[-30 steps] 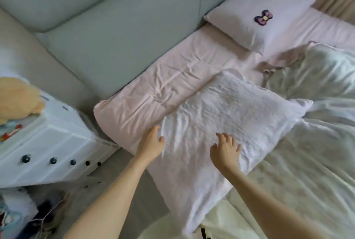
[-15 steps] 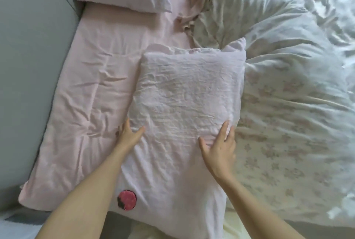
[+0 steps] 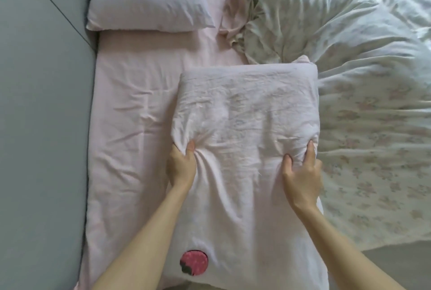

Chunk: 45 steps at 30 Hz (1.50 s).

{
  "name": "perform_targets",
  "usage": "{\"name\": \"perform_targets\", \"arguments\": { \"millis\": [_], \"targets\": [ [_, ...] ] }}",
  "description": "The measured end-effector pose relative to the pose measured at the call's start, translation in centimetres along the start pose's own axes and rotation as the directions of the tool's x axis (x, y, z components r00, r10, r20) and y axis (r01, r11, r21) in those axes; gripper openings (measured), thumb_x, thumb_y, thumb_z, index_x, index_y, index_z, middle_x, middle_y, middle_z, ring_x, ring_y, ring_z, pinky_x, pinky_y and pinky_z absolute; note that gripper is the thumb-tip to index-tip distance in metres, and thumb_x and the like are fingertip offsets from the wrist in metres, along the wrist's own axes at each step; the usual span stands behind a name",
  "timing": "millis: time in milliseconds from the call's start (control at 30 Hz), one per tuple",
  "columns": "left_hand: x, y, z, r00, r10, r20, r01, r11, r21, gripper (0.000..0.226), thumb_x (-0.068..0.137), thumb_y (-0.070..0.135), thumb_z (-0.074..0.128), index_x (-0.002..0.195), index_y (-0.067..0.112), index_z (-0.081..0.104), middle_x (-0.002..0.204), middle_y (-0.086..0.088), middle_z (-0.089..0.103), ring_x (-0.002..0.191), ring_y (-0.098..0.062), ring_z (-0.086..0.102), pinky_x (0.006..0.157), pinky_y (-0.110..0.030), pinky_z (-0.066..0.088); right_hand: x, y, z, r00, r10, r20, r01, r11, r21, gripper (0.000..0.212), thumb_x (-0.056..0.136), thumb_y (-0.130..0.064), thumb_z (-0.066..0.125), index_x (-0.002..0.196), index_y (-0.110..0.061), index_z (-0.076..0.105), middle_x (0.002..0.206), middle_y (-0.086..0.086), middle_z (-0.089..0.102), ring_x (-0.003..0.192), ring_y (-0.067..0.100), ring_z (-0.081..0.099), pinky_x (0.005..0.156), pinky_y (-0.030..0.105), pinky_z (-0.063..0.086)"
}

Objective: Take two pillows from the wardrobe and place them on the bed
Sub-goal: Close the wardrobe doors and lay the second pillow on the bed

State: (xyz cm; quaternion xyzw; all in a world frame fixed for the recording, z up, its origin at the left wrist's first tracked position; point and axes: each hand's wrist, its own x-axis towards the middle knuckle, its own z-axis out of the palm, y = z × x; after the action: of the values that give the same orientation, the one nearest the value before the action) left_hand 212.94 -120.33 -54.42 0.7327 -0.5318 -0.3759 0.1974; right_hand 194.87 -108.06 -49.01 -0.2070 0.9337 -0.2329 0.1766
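Observation:
A pale pink pillow [image 3: 247,112] with a red strawberry patch near its lower edge lies on the pink bed sheet [image 3: 133,108]. My left hand [image 3: 180,166] pinches the pillow's fabric on its left side, bunching it into folds. My right hand [image 3: 302,175] grips the pillow near its right edge, fingers pressed into the cloth. A second pink pillow [image 3: 144,7] with a bow patch rests at the head of the bed, against the headboard.
A padded grey-green headboard [image 3: 42,126] runs down the left. A crumpled floral duvet [image 3: 363,80] covers the right half of the bed, touching the pillow's right edge. A strip of floor [image 3: 405,259] shows at the lower right.
The view has swung to look straight down on the bed. Both hands went from resting flat on the pillow to gripping its fabric.

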Motion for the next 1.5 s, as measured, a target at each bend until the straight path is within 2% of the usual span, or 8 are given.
{"name": "perform_targets", "arguments": {
  "millis": [133, 267, 400, 733, 1100, 1267, 1400, 1500],
  "targets": [
    [5.1, 2.3, -8.1, 0.982, 0.133, -0.132, -0.124, 0.989, 0.076, 0.042, 0.090, 0.035, 0.051, 0.111, -0.001, 0.051, 0.114, -0.026, 0.060, 0.103, -0.042, 0.056, 0.082, -0.042, 0.044, -2.8, -5.7, 3.4, 0.998, -0.060, 0.029, 0.053, 0.979, 0.198, 0.064, 0.091, -0.027, 0.053, 0.145, -0.015, 0.020, 0.147, 0.017, 0.028, 0.132, 0.029, 0.031, 0.103, 0.034, 0.028],
    [14.0, 2.5, -14.1, 0.975, 0.161, -0.150, -0.131, 0.972, 0.195, 0.056, 0.088, 0.042, 0.052, 0.127, 0.001, 0.044, 0.129, -0.026, 0.051, 0.117, -0.041, 0.048, 0.094, -0.042, 0.039, -3.0, -12.4, 8.7, 0.985, -0.075, 0.157, 0.026, 0.956, 0.292, 0.065, 0.091, -0.030, 0.052, 0.145, -0.016, 0.019, 0.135, 0.021, 0.036, 0.121, 0.031, 0.039, 0.093, 0.024, 0.028],
    [19.6, -0.8, -15.9, 1.000, -0.014, 0.016, 0.009, 0.965, 0.261, 0.077, 0.087, 0.047, 0.050, 0.146, 0.013, 0.012, 0.148, -0.022, 0.025, 0.136, -0.036, 0.024, 0.111, -0.041, 0.020, -1.4, -14.6, 14.0, 0.944, -0.097, 0.316, 0.030, 0.977, 0.209, 0.060, 0.088, -0.031, 0.045, 0.142, -0.014, 0.025, 0.131, 0.024, 0.041, 0.116, 0.034, 0.041, 0.095, 0.038, 0.035],
    [18.8, -12.5, -14.1, 0.959, -0.266, 0.098, 0.246, 0.952, 0.182, 0.091, 0.077, 0.060, 0.058, 0.145, 0.021, 0.011, 0.148, -0.017, 0.029, 0.132, -0.035, 0.033, 0.108, -0.043, 0.028, -2.4, -11.1, 19.0, 0.868, -0.099, 0.486, 0.000, 0.980, 0.200, 0.074, 0.091, -0.030, 0.051, 0.146, -0.026, 0.003, 0.147, 0.018, 0.025, 0.131, 0.031, 0.030, 0.104, 0.037, 0.028],
    [10.9, -11.0, -15.6, 0.961, -0.119, -0.248, 0.127, 0.992, 0.019, 0.063, 0.082, 0.044, 0.061, 0.132, 0.012, 0.038, 0.132, -0.015, 0.050, 0.118, -0.034, 0.048, 0.094, -0.041, 0.039, -2.7, -13.8, 16.0, 0.926, -0.253, 0.281, 0.183, 0.951, 0.251, 0.067, 0.085, -0.026, 0.060, 0.142, -0.026, 0.026, 0.119, 0.011, 0.042, 0.103, 0.019, 0.047, 0.085, 0.018, 0.029],
    [9.4, -13.2, -14.2, 0.963, -0.242, -0.121, 0.266, 0.925, 0.269, 0.066, 0.085, 0.047, 0.052, 0.141, 0.021, 0.030, 0.141, -0.021, 0.032, 0.125, -0.043, 0.036, 0.100, -0.052, 0.033, -2.7, -11.6, 15.7, 0.909, -0.193, 0.370, 0.276, 0.943, -0.186, 0.064, 0.087, -0.039, 0.051, 0.142, -0.027, 0.021, 0.138, 0.020, 0.034, 0.122, 0.038, 0.037, 0.098, 0.051, 0.033],
    [8.1, -12.1, -12.4, 0.990, 0.139, -0.013, -0.113, 0.850, 0.515, 0.072, 0.076, 0.056, 0.046, 0.140, 0.026, 0.032, 0.150, -0.022, 0.023, 0.136, -0.047, 0.019, 0.099, -0.069, 0.023, -5.3, -9.7, 16.3, 0.843, -0.321, 0.432, 0.459, 0.848, -0.266, 0.066, 0.090, -0.042, 0.047, 0.145, -0.033, 0.011, 0.154, 0.016, 0.003, 0.138, 0.040, 0.007, 0.101, 0.067, 0.019],
    [6.8, -11.3, -10.8, 0.972, 0.110, 0.209, -0.207, 0.822, 0.530, 0.078, 0.076, 0.068, 0.043, 0.142, 0.042, 0.012, 0.157, -0.007, -0.007, 0.141, -0.035, -0.015, 0.105, -0.069, 0.001, -6.2, -8.5, 17.1, 0.716, -0.407, 0.567, 0.633, 0.721, -0.282, 0.069, 0.088, -0.051, 0.046, 0.144, -0.036, 0.008, 0.155, 0.011, -0.009, 0.138, 0.040, -0.011, 0.101, 0.068, 0.016]
  ]
}}
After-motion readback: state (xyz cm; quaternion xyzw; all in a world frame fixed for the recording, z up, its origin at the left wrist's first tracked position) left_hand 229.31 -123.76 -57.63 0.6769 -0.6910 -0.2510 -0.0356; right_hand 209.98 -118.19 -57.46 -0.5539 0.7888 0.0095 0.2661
